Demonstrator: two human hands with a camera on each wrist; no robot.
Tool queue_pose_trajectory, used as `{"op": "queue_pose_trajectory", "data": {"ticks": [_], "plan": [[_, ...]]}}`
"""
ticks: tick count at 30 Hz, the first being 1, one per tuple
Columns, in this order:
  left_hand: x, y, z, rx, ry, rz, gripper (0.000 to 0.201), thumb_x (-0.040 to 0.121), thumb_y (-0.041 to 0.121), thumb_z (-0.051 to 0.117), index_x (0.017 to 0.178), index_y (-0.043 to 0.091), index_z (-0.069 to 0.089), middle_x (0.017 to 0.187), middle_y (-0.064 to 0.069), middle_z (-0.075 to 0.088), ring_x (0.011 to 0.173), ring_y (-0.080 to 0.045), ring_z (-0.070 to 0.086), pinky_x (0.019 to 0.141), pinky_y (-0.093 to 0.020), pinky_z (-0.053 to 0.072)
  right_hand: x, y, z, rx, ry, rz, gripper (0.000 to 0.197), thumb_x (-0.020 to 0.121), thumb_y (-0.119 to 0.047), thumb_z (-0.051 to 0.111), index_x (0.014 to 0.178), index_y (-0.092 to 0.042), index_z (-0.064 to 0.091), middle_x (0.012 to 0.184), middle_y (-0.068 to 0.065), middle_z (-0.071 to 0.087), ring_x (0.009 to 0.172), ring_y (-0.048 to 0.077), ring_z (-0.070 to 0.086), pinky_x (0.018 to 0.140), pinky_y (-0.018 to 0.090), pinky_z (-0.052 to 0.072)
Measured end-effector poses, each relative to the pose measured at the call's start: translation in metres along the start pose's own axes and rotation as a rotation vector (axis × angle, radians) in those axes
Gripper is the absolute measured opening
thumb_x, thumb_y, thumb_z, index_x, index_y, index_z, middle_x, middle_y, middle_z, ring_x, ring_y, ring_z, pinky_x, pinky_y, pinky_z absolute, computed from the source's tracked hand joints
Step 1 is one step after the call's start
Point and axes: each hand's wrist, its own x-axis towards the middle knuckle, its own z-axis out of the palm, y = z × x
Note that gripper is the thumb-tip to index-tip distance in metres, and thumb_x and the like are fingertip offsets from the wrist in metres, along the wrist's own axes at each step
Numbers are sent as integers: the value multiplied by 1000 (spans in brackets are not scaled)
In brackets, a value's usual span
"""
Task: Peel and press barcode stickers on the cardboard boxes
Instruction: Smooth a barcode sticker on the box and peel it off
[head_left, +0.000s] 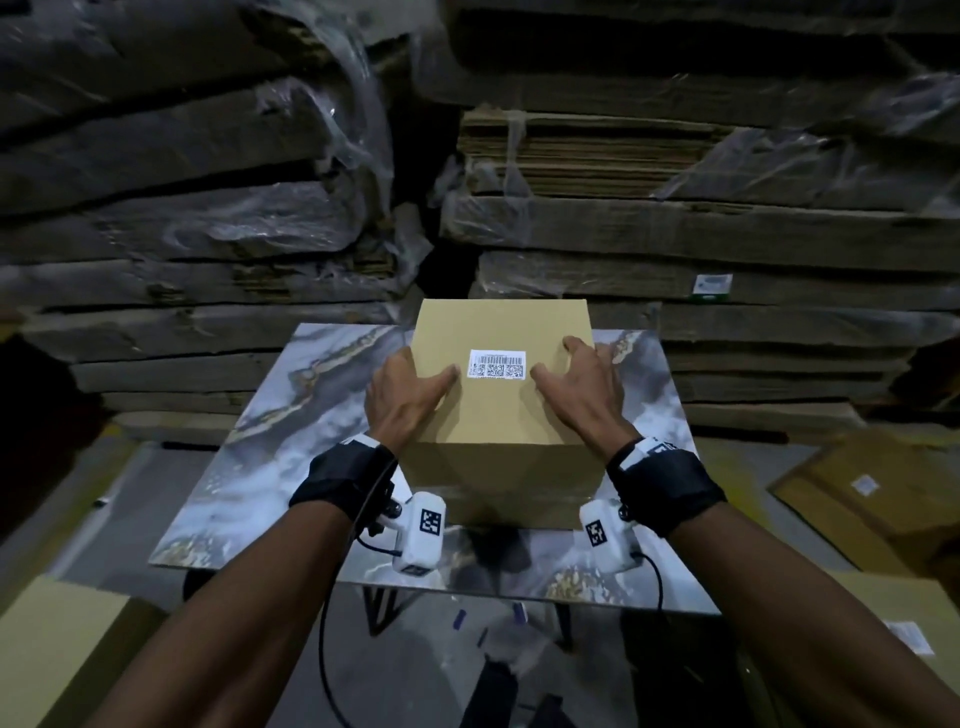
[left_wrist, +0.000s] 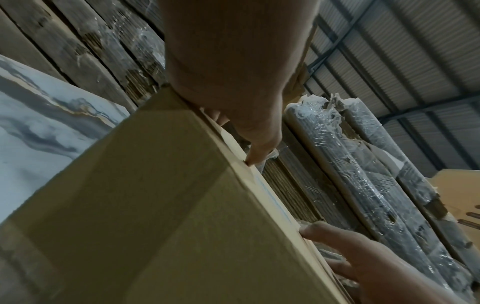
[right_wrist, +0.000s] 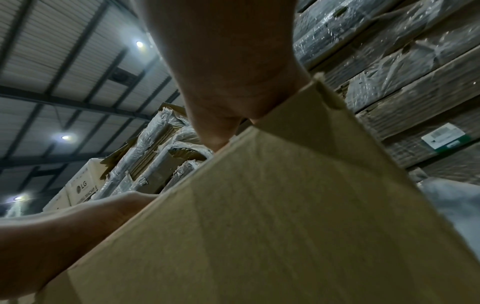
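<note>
Both hands flat on top of the box (head_left: 498, 400), which sits on the marble table (head_left: 249, 467). Left hand (head_left: 402, 397) and right hand (head_left: 576, 387) have fingers spread and pretty straight, thumbs pointing in at the sticker (head_left: 497, 365) stuck on the lid between them, wrists hanging over the near edge

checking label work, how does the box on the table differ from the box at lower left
The box on the table carries a barcode sticker on its top; the box at lower left shows no sticker on its visible face. The table box is held between the left hand and the right hand, thumbs on top beside the sticker; nobody touches the lower-left box. The first sits on the marble-patterned table; the second lies below table level, partly out of frame. Both are plain brown cardboard.
</note>
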Motion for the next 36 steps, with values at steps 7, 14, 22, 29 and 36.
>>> {"op": "queue_pose_trajectory", "data": {"ticks": [7, 14, 22, 29, 36], "plan": [[14, -2, 8, 79, -12, 4, 54, 83, 52, 73, 119, 12, 64, 89, 1, 56, 80, -24, 55, 68, -32, 45, 19, 1, 18, -50, -37, 55, 68, 85, -53, 65, 143, -20, 52, 140, 16, 44, 123, 41, 52, 98, 46, 46], [61, -12, 12, 65, -60, 124, 57, 80, 61, 69, 123, 25, 63, 115, -1, 49, 108, -22, 53, 91, -40, 49, 33, -4, 15, -165, -76, 71, 60, 83, -51, 68, 133, -21, 56, 146, 16, 34, 134, 41, 36, 109, 53, 33], [108, -7, 25, -51, -168, 313, 20, 96, 37, 60, 80, 30, 69, 102, 3, 56, 98, -21, 58, 91, -47, 49, 51, -22, 19, -297, -149, -72, 45, 75, -43, 61, 113, -23, 75, 115, 7, 69, 106, 32, 62, 88, 47, 56], [106, -23, 39, 43, -261, 400, 30, 101, 33, 49, 128, 26, 62, 129, -4, 48, 122, -26, 42, 101, -48, 41, 37, -31, 28, -485, -94, -183, 18, 90, -29, 59, 90, -16, 72, 94, 7, 64, 83, 27, 58, 64, 33, 42], [92, -32, 50, 132, -194, 472, 35, 99, 34, 49, 132, 26, 56, 132, -5, 40, 124, -28, 35, 103, -54, 38, 28, -38, 33, -419, -91, -158, 28, 89, -25, 59, 64, -16, 49, 73, 5, 49, 73, 29, 51, 60, 32, 28]]}}
